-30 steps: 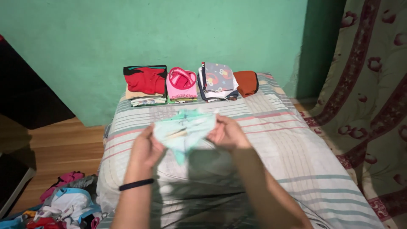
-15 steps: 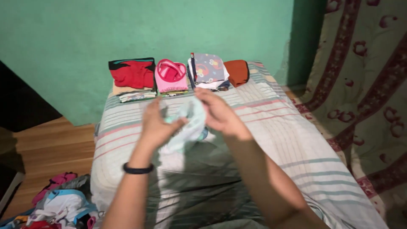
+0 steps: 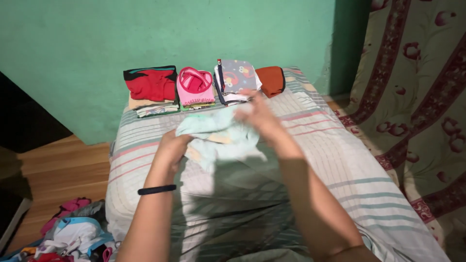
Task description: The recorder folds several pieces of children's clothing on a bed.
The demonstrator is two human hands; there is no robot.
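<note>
Both of my hands hold a small pale mint garment above the striped bed. My left hand, with a black band on its wrist, grips the garment's near left side. My right hand is blurred and pinches the far right edge, lifting it toward the wall. The cloth hangs loose and crumpled between the two hands.
Folded clothes line the bed's far edge: a red pile, a pink pile, a grey patterned pile and a rust-orange piece. A heap of unfolded clothes lies on the wooden floor at left. A floral curtain hangs at right.
The garment was spread flat between both hands, then bunched together. Now my right hand has moved away toward the wall with one edge while my left hand stays low.
</note>
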